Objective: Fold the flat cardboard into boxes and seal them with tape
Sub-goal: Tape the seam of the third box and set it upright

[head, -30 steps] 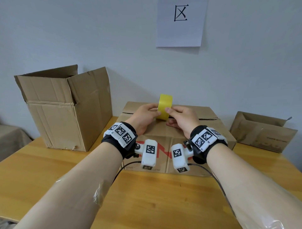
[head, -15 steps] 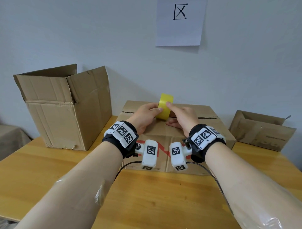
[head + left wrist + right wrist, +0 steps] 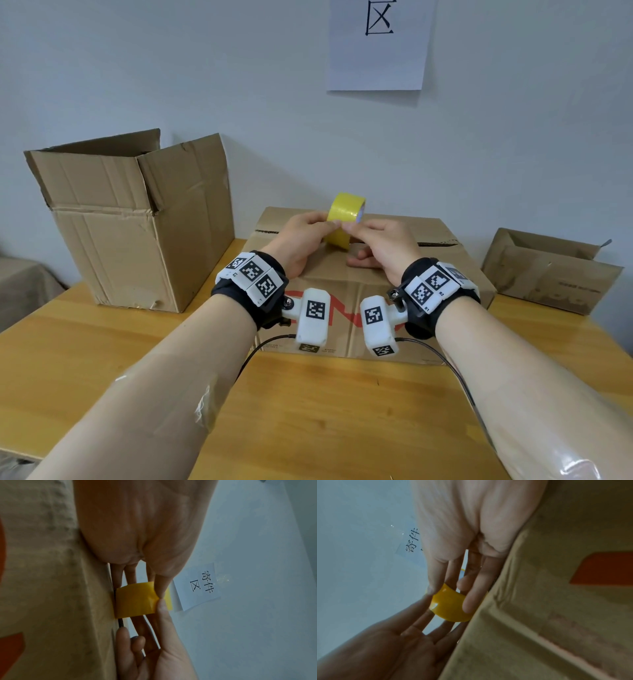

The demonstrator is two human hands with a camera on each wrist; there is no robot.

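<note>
Wooden table (image 3: 308, 411) in foreground, pale wall behind. Closed cardboard box (image 3: 342, 284) lying flat on table, long axis left to right, top seam running the same way. Above that seam, between both hands: yellow tape roll (image 3: 346, 214), standing on edge, core axis roughly left to right, tilted. Left hand (image 3: 301, 240) gripping roll from left; right hand (image 3: 380, 243) pinching roll's outer face, thumb tip meeting left thumb. Farther left, open tall box (image 3: 137, 222); far right, low box (image 3: 548, 270). On wall, paper sign (image 3: 376, 44).
</note>
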